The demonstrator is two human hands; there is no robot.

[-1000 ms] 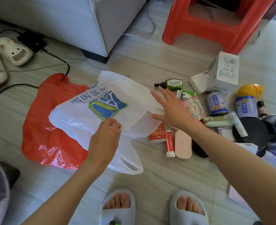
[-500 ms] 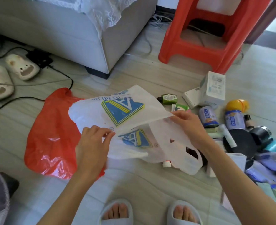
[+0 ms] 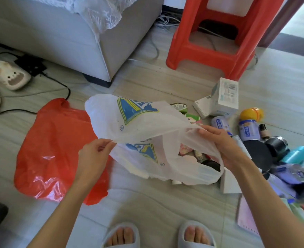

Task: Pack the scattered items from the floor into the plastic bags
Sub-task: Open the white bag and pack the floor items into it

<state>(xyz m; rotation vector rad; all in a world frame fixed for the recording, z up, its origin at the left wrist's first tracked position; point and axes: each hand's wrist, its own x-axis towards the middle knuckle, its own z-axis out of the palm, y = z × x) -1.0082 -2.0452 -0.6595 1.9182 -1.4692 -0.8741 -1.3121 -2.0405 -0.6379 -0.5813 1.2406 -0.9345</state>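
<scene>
A white plastic bag (image 3: 140,126) with a blue and yellow logo hangs above the floor between my hands. My left hand (image 3: 92,156) pinches its near edge. My right hand (image 3: 217,142) grips the handle side, and the mouth is pulled apart between them. A red plastic bag (image 3: 52,151) lies flat on the floor to the left, partly under the white one. Scattered items sit to the right: a white box (image 3: 226,97), two small cans (image 3: 219,123), a yellow-capped bottle (image 3: 251,113), a black round lid (image 3: 258,153) and a teal bottle (image 3: 296,154). The bag hides some of the items.
A red plastic stool (image 3: 219,42) stands at the back right. A grey sofa corner (image 3: 86,38) is at the back left, with slippers (image 3: 9,76) and black cables (image 3: 58,83) beside it. My feet in slippers (image 3: 122,237) are at the bottom edge. A pink notebook (image 3: 246,215) lies at the lower right.
The white bag lay flat on the floor one second ago. Both hands have taken hold of it, lifted it and pulled its mouth apart.
</scene>
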